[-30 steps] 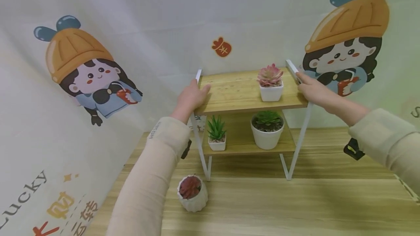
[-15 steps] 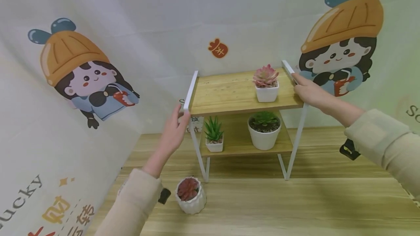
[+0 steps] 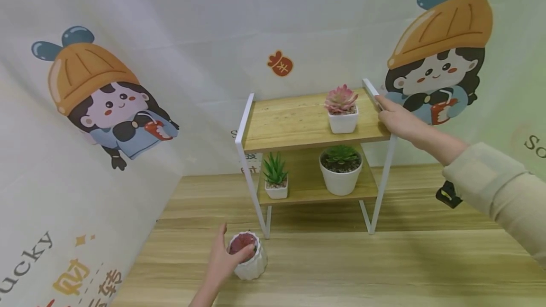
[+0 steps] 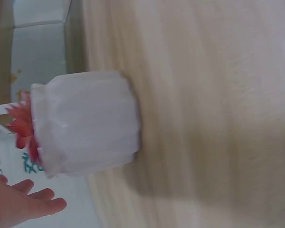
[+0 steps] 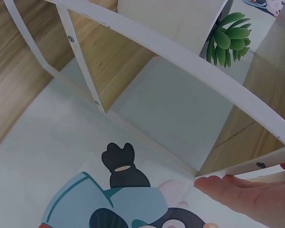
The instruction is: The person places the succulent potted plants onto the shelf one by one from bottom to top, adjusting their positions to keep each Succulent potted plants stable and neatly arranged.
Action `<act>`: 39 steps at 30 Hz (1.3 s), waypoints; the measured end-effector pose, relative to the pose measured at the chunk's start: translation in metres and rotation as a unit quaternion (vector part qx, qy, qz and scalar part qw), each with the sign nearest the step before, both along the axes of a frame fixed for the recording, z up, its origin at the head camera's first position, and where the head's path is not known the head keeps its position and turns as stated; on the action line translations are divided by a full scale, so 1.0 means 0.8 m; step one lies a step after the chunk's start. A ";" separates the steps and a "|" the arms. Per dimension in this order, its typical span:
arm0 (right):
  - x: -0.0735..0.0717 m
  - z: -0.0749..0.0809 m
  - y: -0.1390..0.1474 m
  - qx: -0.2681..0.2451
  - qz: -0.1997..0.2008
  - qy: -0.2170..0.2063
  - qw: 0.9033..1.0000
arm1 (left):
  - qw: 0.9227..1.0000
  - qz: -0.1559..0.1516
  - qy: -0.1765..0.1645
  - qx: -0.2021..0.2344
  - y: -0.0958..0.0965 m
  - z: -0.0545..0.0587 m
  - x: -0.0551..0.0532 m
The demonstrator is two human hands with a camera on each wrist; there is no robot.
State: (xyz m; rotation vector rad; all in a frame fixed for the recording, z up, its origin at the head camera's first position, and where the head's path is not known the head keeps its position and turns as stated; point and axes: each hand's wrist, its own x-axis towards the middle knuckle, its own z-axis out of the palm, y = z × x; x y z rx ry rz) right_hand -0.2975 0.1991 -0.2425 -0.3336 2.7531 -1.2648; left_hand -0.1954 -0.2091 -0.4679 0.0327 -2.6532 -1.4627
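Observation:
My left hand (image 3: 226, 256) reaches to a small white ribbed pot with a dark red succulent (image 3: 250, 267). Its thumb and fingers are spread, with the thumb overlapping the plant in the head view. In the left wrist view the fingers (image 4: 46, 205) are apart from the pot (image 4: 88, 123), beside its rim. My right hand (image 3: 403, 120) holds the right top rail of a two-tier wooden shelf (image 3: 281, 120) with a white metal frame. Its fingers (image 5: 237, 192) lie straight along the rail's outer side in the right wrist view, and a bit of another digit shows across the rail.
A pink succulent in a square white pot (image 3: 343, 120) stands on the upper board. Below it are a spiky green plant (image 3: 276, 179) and a larger round white pot (image 3: 341, 176). A printed cloth (image 3: 204, 51) hangs behind the wooden tabletop (image 3: 324, 269).
My left hand has let go of the shelf's left top rail and come down and toward me to the red succulent. My right hand stays on the right rail.

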 end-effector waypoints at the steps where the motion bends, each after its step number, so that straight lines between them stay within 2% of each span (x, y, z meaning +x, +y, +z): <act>1: 0.000 0.000 0.000 -0.001 0.001 -0.001 1.000 | 1.000 -0.003 -0.001 0.022 0.000 -0.009 0.003; 3: 0.000 0.000 0.000 -0.002 0.002 -0.001 1.000 | 0.998 -0.014 -0.001 0.068 -0.001 -0.024 0.009; 6: 0.000 -0.001 0.001 -0.004 0.003 -0.001 1.000 | 0.995 -0.017 0.002 0.095 -0.001 -0.043 0.014; 7: 0.000 -0.001 0.001 -0.005 0.003 0.000 1.000 | 0.995 -0.013 0.004 0.096 -0.001 -0.048 0.016; 9: -0.001 -0.001 0.000 -0.007 0.004 0.001 1.000 | 0.998 0.008 0.012 0.067 0.000 -0.055 0.018; 16: -0.001 -0.002 0.002 -0.016 0.000 0.001 1.000 | 0.995 0.052 0.026 0.077 0.006 -0.075 0.013; 20: -0.001 -0.002 0.001 -0.021 0.001 -0.001 1.000 | 0.990 0.062 0.053 0.117 0.010 -0.082 0.008; 23: -0.001 -0.001 0.001 -0.016 -0.003 0.002 1.000 | 0.984 0.067 0.059 0.154 0.012 -0.087 0.005; 31: -0.001 -0.001 0.001 -0.007 -0.009 0.009 1.000 | 0.983 0.089 0.040 0.155 0.015 -0.092 0.005; 39: -0.001 -0.001 0.001 -0.009 -0.009 0.010 1.000 | 0.981 0.103 0.046 0.160 0.017 -0.094 0.004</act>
